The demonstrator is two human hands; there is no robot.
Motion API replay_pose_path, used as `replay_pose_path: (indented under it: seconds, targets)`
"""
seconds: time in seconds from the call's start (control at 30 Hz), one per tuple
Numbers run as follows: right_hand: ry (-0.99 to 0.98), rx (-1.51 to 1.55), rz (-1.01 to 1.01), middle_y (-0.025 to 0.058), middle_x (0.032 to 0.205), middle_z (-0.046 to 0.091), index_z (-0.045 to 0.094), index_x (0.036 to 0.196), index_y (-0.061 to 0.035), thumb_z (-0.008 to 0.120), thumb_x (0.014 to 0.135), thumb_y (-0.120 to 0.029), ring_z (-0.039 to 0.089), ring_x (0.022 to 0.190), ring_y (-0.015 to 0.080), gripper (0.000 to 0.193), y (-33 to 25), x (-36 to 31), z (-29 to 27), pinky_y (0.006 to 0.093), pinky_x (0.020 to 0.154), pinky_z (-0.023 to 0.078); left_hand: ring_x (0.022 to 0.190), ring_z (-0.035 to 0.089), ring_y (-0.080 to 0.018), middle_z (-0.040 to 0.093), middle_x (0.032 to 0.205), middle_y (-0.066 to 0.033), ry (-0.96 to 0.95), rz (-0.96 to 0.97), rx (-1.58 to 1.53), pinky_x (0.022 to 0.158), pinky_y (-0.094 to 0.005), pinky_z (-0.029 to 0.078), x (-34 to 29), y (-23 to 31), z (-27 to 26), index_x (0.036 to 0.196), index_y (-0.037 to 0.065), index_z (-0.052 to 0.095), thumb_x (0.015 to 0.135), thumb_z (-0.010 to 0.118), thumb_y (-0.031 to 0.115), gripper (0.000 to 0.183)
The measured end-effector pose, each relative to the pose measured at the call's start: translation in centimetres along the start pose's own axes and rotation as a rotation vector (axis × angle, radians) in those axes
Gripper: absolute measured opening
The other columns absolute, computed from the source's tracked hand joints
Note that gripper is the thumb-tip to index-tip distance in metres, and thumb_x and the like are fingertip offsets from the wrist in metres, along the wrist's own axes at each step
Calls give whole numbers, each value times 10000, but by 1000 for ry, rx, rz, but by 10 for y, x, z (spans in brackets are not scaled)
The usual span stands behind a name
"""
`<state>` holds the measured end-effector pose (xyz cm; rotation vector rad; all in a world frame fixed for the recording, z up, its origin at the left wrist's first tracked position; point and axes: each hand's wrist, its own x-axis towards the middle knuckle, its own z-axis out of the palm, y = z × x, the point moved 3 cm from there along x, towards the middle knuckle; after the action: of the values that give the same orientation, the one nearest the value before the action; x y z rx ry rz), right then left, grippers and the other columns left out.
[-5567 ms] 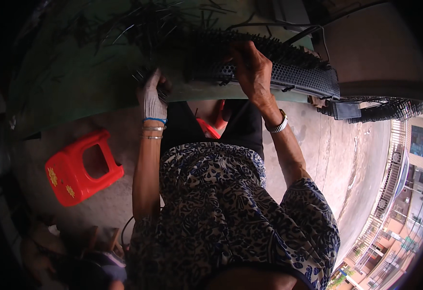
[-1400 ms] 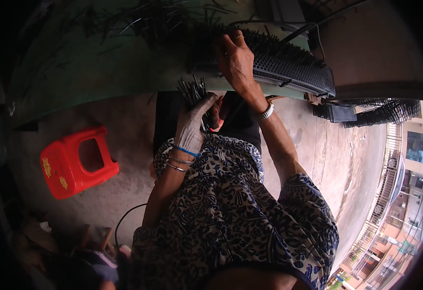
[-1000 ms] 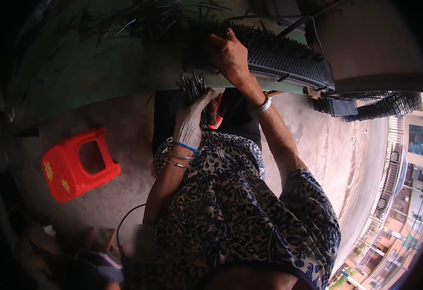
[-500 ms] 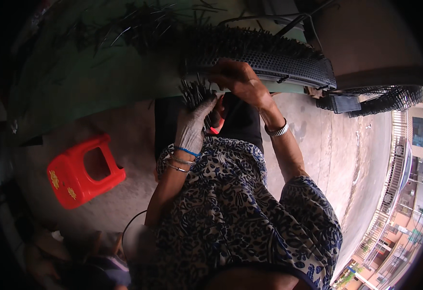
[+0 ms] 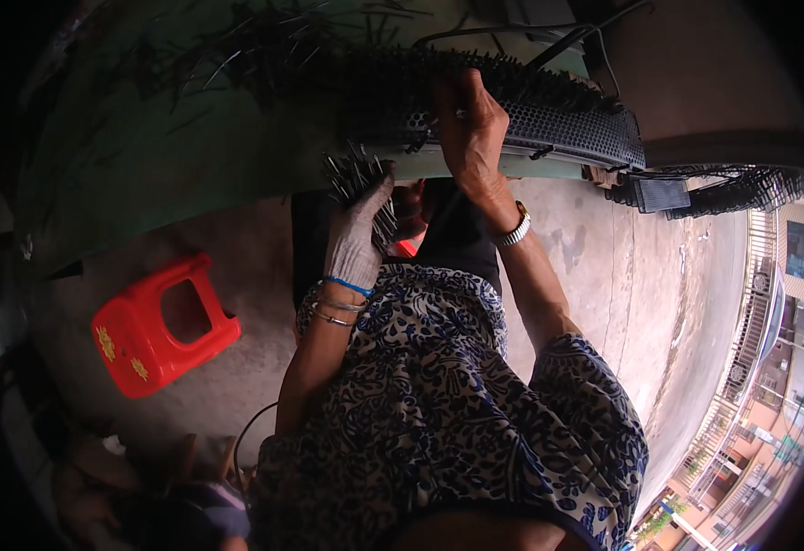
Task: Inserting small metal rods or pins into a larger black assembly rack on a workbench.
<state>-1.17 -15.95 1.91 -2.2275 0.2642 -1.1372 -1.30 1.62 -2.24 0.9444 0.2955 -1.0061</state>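
In a pale knit glove, my left hand [image 5: 360, 225] is closed round a bundle of thin dark sticks [image 5: 354, 176], their tips fanning out above the fingers. My bare right hand [image 5: 475, 138] is up at a long black perforated strip [image 5: 567, 133] on the green table. Its fingers are bent together over the strip's upper side, and whatever they pinch is too dark and small to make out. Rows of dark sticks [image 5: 521, 90] stand up along the strip's far side.
Loose dark sticks [image 5: 273, 55] lie piled at the back of the green table [image 5: 145, 174]. A red plastic stool [image 5: 159, 326] stands on the concrete floor at the left. At the right, another black slatted piece [image 5: 742, 191] juts out past a brownish surface [image 5: 696, 83].
My right hand has moved up and slightly right, from near the bundle to the strip's upper side. My left hand, still gripping the sticks, has shifted slightly left.
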Motion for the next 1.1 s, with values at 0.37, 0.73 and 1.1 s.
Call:
replay_pose_path:
  seconds: [0.37, 0.73, 1.1]
  targets:
    - [-132, -57, -40, 90, 815, 623, 651, 935, -64, 656, 849, -40, 629, 645, 206, 90, -4, -2, 8, 305, 563, 495, 623, 583, -111, 649, 759, -38, -39, 126, -31, 561, -227, 452, 3, -7, -11, 917, 16, 698, 926, 629, 197, 194]
    - [-690, 234, 243, 111, 872, 661, 649, 1035, -36, 656, 891, -138, 668, 805, 188, 176, -16, -20, -4, 334, 661, 540, 596, 592, -115, 666, 778, -57, -63, 140, -45, 530, -229, 447, -5, -1, -2, 868, 2, 687, 900, 647, 154, 160]
    - [-232, 45, 61, 61, 743, 644, 594, 938, -9, 595, 888, 14, 623, 608, 120, 56, -29, 0, -13, 251, 557, 466, 848, 654, -228, 653, 908, -62, 51, 125, -152, 704, -402, 556, 7, -2, -19, 1075, 61, 647, 910, 664, 207, 221]
